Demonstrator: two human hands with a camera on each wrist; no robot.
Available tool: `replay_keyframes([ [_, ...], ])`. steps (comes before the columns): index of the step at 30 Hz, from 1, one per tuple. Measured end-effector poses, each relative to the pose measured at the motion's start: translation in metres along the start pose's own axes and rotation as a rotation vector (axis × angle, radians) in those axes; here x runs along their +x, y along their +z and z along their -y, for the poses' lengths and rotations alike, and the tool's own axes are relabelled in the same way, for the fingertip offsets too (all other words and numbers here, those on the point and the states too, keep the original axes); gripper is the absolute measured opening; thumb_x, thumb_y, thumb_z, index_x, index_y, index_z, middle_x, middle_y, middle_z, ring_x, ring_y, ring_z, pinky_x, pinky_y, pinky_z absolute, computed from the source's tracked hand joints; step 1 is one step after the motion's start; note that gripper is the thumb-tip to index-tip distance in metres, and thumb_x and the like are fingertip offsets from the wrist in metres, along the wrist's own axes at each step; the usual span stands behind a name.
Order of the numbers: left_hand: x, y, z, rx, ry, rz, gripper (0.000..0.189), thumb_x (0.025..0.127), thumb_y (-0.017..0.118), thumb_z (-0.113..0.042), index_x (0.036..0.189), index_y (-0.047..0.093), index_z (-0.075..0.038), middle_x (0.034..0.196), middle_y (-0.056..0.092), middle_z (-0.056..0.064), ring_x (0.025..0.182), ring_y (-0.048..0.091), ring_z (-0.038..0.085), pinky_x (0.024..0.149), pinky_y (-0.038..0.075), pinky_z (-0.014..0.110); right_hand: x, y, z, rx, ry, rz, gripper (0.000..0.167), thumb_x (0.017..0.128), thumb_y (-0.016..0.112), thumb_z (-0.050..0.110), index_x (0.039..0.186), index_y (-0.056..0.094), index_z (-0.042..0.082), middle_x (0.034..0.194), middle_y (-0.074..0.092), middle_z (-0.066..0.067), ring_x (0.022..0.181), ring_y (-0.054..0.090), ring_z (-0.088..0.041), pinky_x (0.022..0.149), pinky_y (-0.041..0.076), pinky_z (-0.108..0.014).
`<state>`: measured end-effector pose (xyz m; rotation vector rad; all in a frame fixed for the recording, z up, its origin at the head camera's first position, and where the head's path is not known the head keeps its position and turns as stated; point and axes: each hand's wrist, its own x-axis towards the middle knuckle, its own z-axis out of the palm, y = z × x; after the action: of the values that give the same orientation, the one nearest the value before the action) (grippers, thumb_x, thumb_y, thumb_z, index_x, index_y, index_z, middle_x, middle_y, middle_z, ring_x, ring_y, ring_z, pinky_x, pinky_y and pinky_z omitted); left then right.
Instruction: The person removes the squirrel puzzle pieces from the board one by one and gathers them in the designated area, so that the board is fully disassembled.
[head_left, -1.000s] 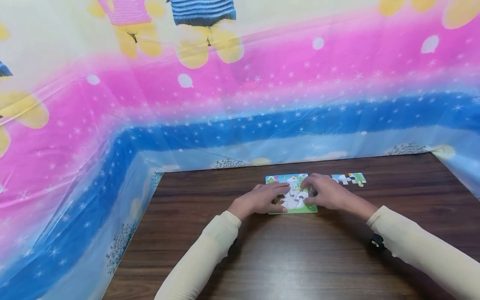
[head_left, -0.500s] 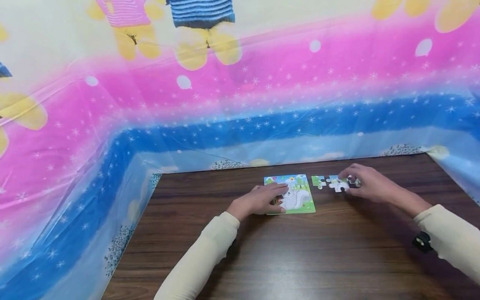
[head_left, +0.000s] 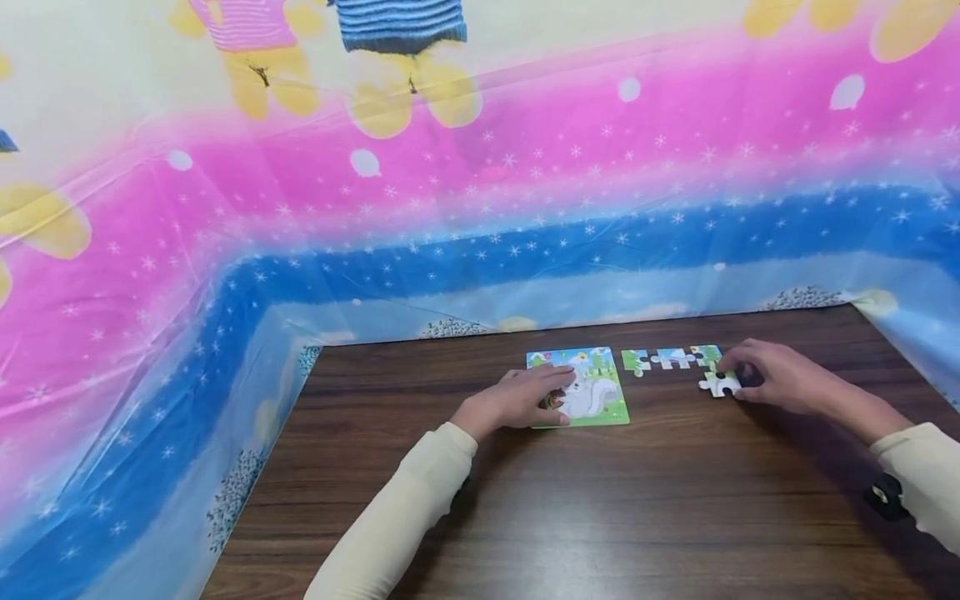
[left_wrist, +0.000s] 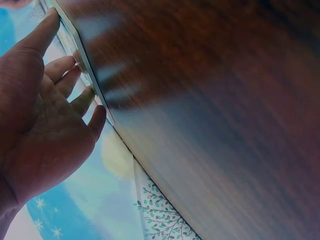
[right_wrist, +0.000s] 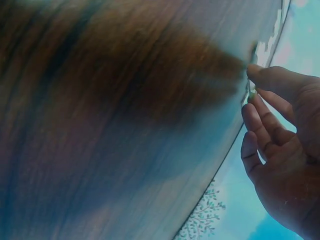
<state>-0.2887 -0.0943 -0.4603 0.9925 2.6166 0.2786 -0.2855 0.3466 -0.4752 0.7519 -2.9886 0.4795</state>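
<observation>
Picture board [head_left: 592, 398] being touched by left hand [head_left: 517, 397], thumb and fingers apart. Right of board, white piece [head_left: 722, 384] being pinched by right hand [head_left: 783, 378]. Risk: puzzle row [head_left: 672, 359] (also right of board) being knocked askew by careless piece-dragging.

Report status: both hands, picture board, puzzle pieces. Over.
Left hand rests on picture board. Right hand pinches puzzle piece near row of pieces. No obstruction visible.
</observation>
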Motion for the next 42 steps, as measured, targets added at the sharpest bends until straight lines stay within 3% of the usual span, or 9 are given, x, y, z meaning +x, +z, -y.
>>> replay_keyframes([
  [10,-0.001,0.003,0.004,0.013,-0.001,-0.007,0.076,0.106,0.058,-0.053,0.171,0.023,-0.030,0.178,0.021,-0.010,0.167,0.017,0.015,0.131,0.024,0.055,0.004,0.005,0.008,0.021,0.002,0.011,0.043,0.086,0.086,0.012,0.127,0.073,0.013,0.120,0.068,-0.009,0.098,0.066,-0.020,0.081,0.055,-0.042],
  [17,0.000,0.001,0.007,-0.049,0.005,-0.018,0.079,0.107,0.057,-0.053,0.172,0.020,-0.027,0.180,0.017,-0.006,0.168,0.013,0.017,0.133,0.021,0.056,0.025,0.006,0.042,0.045,-0.029,0.003,0.040,0.092,0.080,0.012,0.131,0.072,0.014,0.125,0.066,-0.012,0.100,0.064,-0.023,0.080,0.053,-0.043],
  [22,-0.002,-0.001,0.012,-0.081,0.024,-0.065,0.080,0.108,0.057,-0.050,0.172,0.018,-0.022,0.180,0.015,-0.002,0.169,0.007,0.023,0.134,0.018,0.058,0.041,0.018,0.071,0.054,-0.070,0.013,0.035,0.097,0.077,0.015,0.131,0.072,0.015,0.126,0.066,-0.010,0.110,0.067,-0.026,0.090,0.057,-0.052],
  [25,-0.006,-0.001,0.016,-0.065,-0.007,-0.083,0.082,0.108,0.058,-0.050,0.172,0.017,-0.020,0.180,0.014,-0.002,0.169,0.005,0.024,0.134,0.018,0.057,0.053,0.028,0.088,0.052,-0.092,0.021,0.034,0.099,0.075,0.019,0.132,0.072,0.016,0.128,0.067,-0.009,0.115,0.067,-0.028,0.094,0.056,-0.055],
  [32,-0.016,0.000,0.022,-0.053,-0.103,-0.019,0.084,0.107,0.056,-0.055,0.172,0.015,-0.021,0.181,0.010,-0.004,0.169,0.004,0.025,0.135,0.016,0.056,0.077,0.040,0.125,0.048,-0.095,0.010,0.040,0.100,0.073,0.024,0.138,0.068,0.010,0.139,0.065,-0.017,0.130,0.062,-0.040,0.104,0.049,-0.066],
  [42,-0.019,-0.003,0.019,-0.061,-0.112,0.018,0.085,0.107,0.056,-0.054,0.172,0.013,-0.021,0.181,0.008,-0.001,0.169,0.003,0.027,0.135,0.013,0.055,0.097,0.052,0.164,0.068,-0.079,0.096,0.054,0.098,0.074,0.025,0.148,0.061,0.006,0.146,0.062,-0.020,0.134,0.061,-0.040,0.107,0.053,-0.061],
])
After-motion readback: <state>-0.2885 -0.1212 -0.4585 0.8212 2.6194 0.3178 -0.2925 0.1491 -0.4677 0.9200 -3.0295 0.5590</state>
